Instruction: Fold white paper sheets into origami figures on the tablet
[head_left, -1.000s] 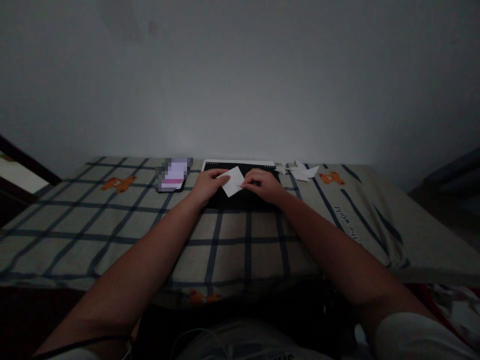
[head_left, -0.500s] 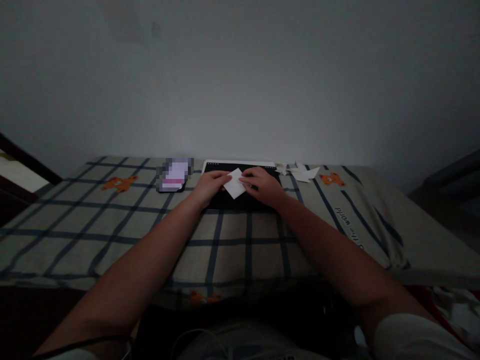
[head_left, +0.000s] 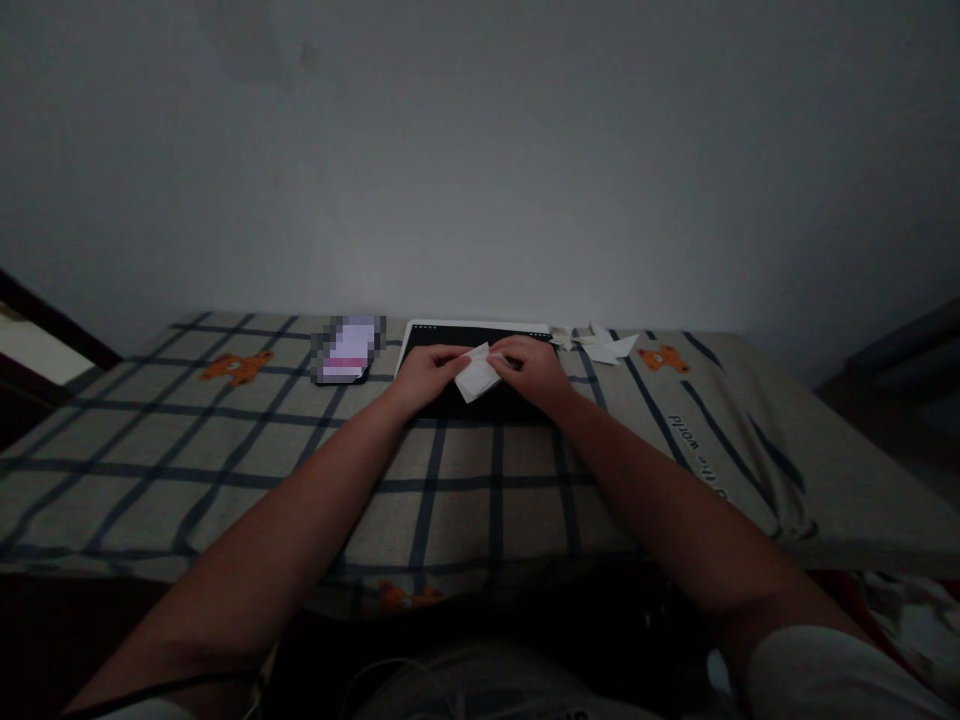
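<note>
A small folded piece of white paper (head_left: 475,378) is held between both hands, over a black board with a pale edge (head_left: 484,408). My left hand (head_left: 429,378) pinches its left side with the thumb on top. From the other side my right hand (head_left: 531,372) grips the right edge between thumb and fingers. A crease or flap shows across the paper's middle. The fingers beneath the paper are hidden.
Folded white paper shapes (head_left: 609,346) lie right of the board. A phone (head_left: 346,352), its screen blurred out, rests on the left. A checked cloth (head_left: 457,500) covers the table, whose back meets a grey wall (head_left: 480,160).
The paper has turned from a flat diamond to a tilted shape, and a crease or flap now shows on it. Both hands have shifted slightly around it.
</note>
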